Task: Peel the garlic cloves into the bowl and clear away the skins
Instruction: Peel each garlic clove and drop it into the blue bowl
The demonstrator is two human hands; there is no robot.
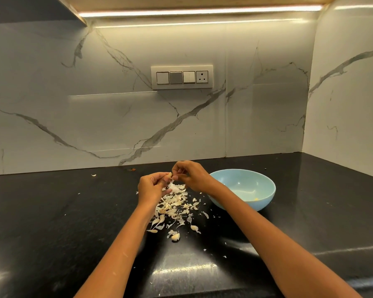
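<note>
Above the heap of garlic skins [174, 203] on the black counter [52, 211], I pinch one garlic clove [170, 174] in my left hand [151, 187] while my right hand [188, 174] seemingly strips skin, so scraps fall beside the blue bowl [243, 188].

garlic clove [170, 174]: pale, pinched between both hands above the skins | skins [174, 203]: papery white heap scattered on black worktop, left of bowl | bowl [246, 188]: light blue, upright | loose cloves [175, 236]: near edge of heap

Marble wall [138, 117], black counter [52, 211], strip light [198, 11]
</note>
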